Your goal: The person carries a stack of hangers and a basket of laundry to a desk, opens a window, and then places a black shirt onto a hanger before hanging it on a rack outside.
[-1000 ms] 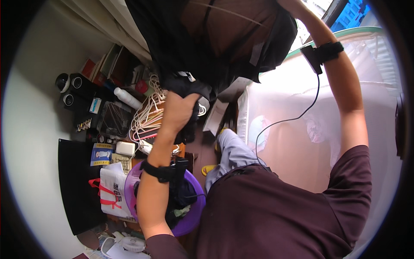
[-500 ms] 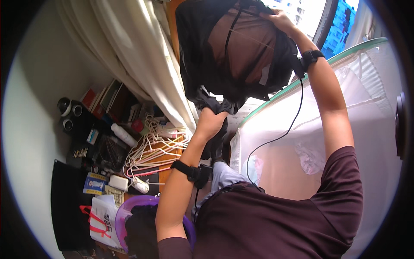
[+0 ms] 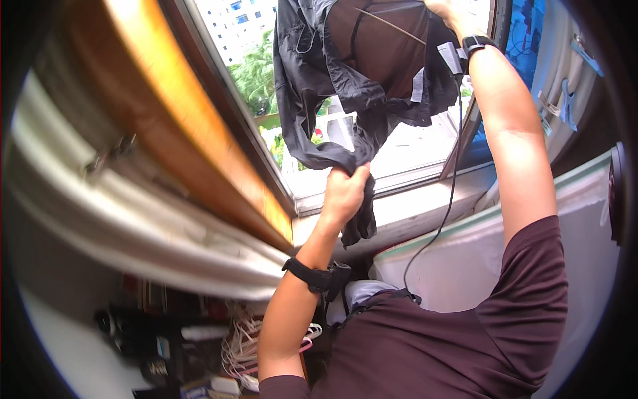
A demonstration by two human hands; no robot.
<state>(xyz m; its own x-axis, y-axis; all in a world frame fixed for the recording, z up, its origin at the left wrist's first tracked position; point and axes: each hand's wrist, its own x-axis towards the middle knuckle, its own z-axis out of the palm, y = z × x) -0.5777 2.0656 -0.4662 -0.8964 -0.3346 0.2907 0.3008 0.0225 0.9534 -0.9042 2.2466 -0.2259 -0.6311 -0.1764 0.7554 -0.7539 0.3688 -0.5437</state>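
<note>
A thin black jacket (image 3: 362, 90) hangs spread in front of the window, its sheer brownish inner side showing. Lower down, my left hand (image 3: 345, 194) is closed round a bunched part of it, and a loose dark end dangles below the fist. Raised high at the top edge, my right hand (image 3: 446, 12) grips the jacket's upper right part; its fingertips are partly cut off by the picture's edge. A thin pale straight line crosses the upper jacket, and I cannot tell what it is.
Behind the jacket is the window frame (image 3: 392, 186). At left are an orange wooden board (image 3: 206, 133) and a pale curtain (image 3: 133, 229). White hangers (image 3: 242, 346) lie below it. A white mesh enclosure (image 3: 458, 266) stands at right; a black cable (image 3: 435, 233) runs from my right wrist.
The view has swung up toward the window, bringing the frame and wooden board into sight. The jacket now hangs more opened out, with a gap showing through it. Both hands keep their hold.
</note>
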